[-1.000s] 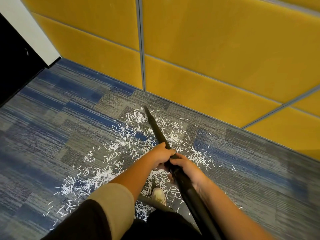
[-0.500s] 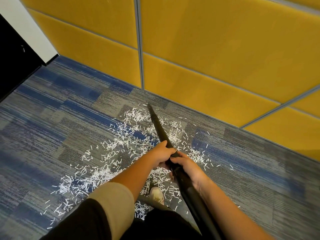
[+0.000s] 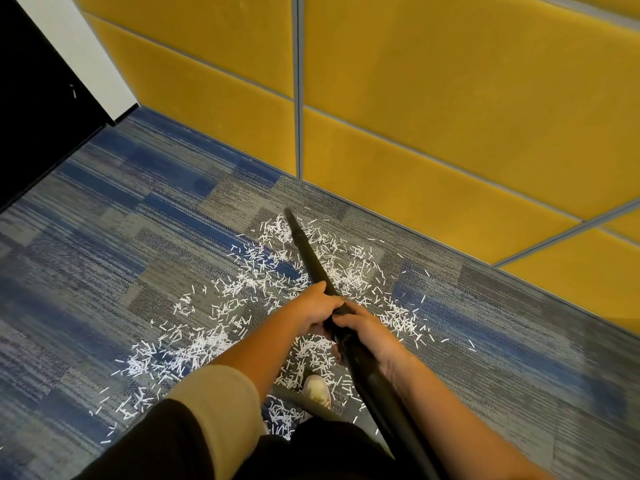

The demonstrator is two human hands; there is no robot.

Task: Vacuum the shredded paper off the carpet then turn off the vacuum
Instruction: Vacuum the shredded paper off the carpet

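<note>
Head view, looking down at a floor: one black vacuum wand [image 3: 311,258] runs from the lower right of the frame up to the centre. Its narrow tip lies at the far edge of the paper, near the foot of the wall. Two hands hold it, close together and touching. The left hand [image 3: 317,311] is curled round the wand higher in the frame, and the right hand [image 3: 367,332] is wrapped round it just below. Shredded paper [image 3: 263,271] (small white strips, far too many to count) is scattered on the blue and grey carpet [image 3: 104,254], from the centre down to the lower left, on both sides of the wand. One pale shoe [image 3: 317,389] stands among the strips at the bottom centre. A beige sleeve [image 3: 218,403] covers the left upper arm. Yellow wall panels [image 3: 415,98] fill the top and right, split by one vertical seam.
</note>
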